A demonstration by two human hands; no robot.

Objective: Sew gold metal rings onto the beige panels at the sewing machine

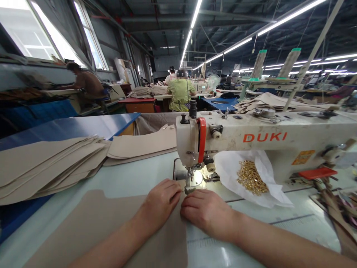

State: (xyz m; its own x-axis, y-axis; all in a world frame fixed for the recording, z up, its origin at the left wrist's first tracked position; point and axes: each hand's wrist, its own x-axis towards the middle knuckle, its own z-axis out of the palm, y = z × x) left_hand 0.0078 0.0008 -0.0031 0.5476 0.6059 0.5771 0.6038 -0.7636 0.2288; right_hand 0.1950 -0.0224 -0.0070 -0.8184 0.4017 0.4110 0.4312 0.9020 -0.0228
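Note:
A large beige fabric panel (117,223) lies flat on the table, its top corner reaching the needle and presser foot (191,175) of a white sewing machine (223,130). My left hand (163,199) rests over the panel just left of the needle, fingers bent together and closed on its edge. On the right edge, my right hand (208,210) has its fingers curled closed on the fabric, the tips hidden. Between both hands, right under the needle, sits a small greyish piece (190,190) that I cannot make out clearly.
Stacked beige panels (55,163) lie left, with more panels (142,143) behind. Gold metal hardware (251,178) sits on white paper (227,167) under the machine arm. Thread cones (290,63) stand behind. A person in green (180,91) and another in brown (86,83) sit further off.

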